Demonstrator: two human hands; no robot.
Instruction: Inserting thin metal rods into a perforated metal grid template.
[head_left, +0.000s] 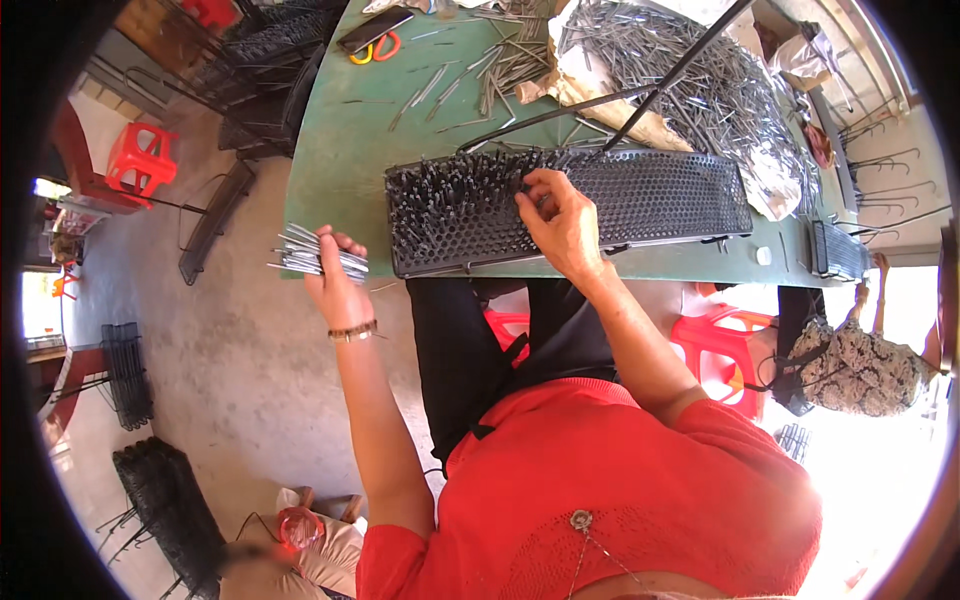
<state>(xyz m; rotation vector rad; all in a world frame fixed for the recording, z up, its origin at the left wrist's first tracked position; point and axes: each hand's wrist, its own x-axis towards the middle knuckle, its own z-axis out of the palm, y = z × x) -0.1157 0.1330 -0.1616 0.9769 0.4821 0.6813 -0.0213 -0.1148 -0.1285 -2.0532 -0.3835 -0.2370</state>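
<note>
My left hand [338,278] grips a bundle of thin metal pins [318,254] just off the left front edge of the green table [350,150]. A long black perforated tray [660,195] lies along the table's front edge, its left part filled with upright pins. My right hand [560,222] rests on the tray near its middle, fingertips pinched at a pin among the filled holes. Whether a pin is between the fingers is not clear.
A large heap of loose pins [700,70] lies on paper at the back right. Scattered pins, orange-handled scissors [375,48] and a phone [372,28] lie at the back. Red stools [140,158] and stacked black trays [165,500] stand on the floor. Another person sits at the right [860,365].
</note>
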